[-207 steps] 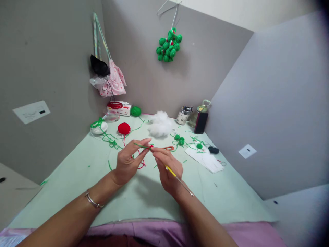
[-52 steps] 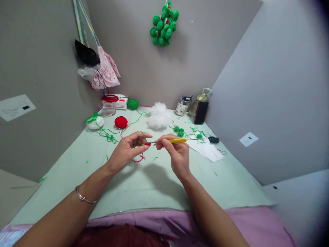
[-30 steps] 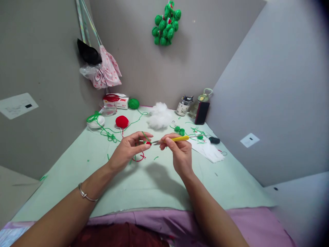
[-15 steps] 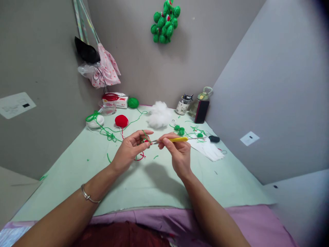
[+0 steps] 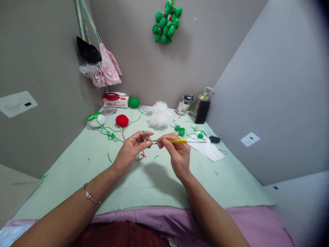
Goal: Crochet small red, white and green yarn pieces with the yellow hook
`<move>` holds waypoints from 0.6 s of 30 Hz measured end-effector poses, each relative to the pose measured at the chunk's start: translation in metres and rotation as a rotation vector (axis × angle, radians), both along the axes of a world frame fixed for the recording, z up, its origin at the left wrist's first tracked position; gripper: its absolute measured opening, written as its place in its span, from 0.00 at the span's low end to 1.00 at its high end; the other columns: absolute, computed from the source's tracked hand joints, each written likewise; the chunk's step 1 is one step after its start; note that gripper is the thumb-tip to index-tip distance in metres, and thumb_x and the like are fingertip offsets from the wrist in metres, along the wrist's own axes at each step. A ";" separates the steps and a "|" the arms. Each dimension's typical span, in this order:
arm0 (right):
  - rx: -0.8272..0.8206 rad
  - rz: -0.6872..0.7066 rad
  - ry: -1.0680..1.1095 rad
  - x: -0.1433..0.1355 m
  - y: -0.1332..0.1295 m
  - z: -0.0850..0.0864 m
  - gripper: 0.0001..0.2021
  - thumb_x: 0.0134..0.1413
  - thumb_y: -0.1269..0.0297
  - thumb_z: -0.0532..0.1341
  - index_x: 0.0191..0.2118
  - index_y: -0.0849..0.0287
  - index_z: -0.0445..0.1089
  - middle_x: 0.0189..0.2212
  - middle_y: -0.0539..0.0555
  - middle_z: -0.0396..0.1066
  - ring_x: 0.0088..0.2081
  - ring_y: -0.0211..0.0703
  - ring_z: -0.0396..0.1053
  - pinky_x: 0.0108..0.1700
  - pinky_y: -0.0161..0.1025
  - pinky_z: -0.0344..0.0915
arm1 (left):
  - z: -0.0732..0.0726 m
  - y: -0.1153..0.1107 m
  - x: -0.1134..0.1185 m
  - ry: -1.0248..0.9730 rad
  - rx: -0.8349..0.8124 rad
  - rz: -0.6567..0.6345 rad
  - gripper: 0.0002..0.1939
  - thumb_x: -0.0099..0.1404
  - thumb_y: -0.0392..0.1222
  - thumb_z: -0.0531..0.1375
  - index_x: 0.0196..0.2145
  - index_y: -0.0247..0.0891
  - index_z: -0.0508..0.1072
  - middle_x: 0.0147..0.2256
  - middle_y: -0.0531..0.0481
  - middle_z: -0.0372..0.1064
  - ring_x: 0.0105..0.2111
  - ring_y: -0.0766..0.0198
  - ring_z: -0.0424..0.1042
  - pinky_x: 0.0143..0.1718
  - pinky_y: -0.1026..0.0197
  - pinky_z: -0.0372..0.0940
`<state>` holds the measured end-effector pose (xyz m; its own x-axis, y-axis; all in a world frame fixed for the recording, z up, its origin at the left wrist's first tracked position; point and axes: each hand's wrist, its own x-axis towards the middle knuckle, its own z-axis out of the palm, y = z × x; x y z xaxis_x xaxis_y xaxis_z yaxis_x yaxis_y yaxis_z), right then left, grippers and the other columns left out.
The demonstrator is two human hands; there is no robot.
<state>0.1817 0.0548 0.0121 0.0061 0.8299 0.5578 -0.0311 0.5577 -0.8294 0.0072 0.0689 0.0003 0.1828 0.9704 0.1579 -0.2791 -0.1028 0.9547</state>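
Note:
My left hand [image 5: 128,151] pinches a small green and red crochet piece [image 5: 148,142], mostly covered by the fingers, with green yarn [image 5: 146,135] running over the index finger. My right hand [image 5: 177,152] is closed on a crochet hook with a yellow handle [image 5: 178,141]. Its metal tip meets the piece between the fingertips of both hands. A red yarn strand [image 5: 140,157] and a green end hang below my left hand.
On the green tabletop [image 5: 123,190] are a red yarn ball [image 5: 122,120], a green ball [image 5: 134,102], tangled green yarn [image 5: 112,136], white stuffing [image 5: 159,115], small green balls [image 5: 181,131], white paper [image 5: 209,151], a phone [image 5: 202,112] and a pen cup [image 5: 183,105].
Both hands stay nearly in place, still holding the piece and the hook. The hook's handle has dipped slightly, and the whole view has shifted a little.

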 end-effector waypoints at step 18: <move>-0.173 0.088 0.206 -0.001 0.008 -0.005 0.06 0.61 0.62 0.67 0.35 0.56 0.81 0.34 0.52 0.77 0.29 0.37 0.73 0.34 0.39 0.74 | -0.002 -0.006 0.007 0.073 0.114 0.130 0.11 0.64 0.39 0.67 0.45 0.41 0.77 0.37 0.53 0.69 0.39 0.64 0.69 0.45 0.62 0.65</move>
<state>0.1809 0.0626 0.0066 0.0286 0.9152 0.4020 -0.2508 0.3958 -0.8834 0.0142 0.0631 -0.0016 0.0721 0.9631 0.2593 -0.1868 -0.2423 0.9520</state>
